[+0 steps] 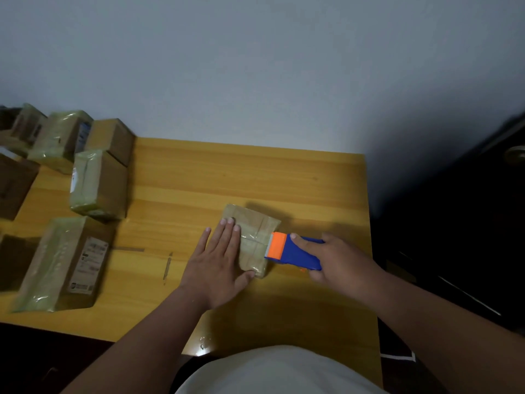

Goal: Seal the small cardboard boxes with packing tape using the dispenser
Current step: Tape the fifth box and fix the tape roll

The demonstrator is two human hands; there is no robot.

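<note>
Hands work a small flat cardboard box point(252, 237) on the glossy wood-grain surface point(227, 177). Left hand point(218, 257) lies flat, fingers straight, pressing its taped top. Right hand point(338, 263) grips a blue plastic dispenser point(295, 251), its orange serrated end touching the box edge. Tape-wrapped boxes point(96, 183) stand left.

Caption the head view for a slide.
Left hand presses a small box flat on the wooden table while the right hand holds the tape dispenser at its edge.
</note>
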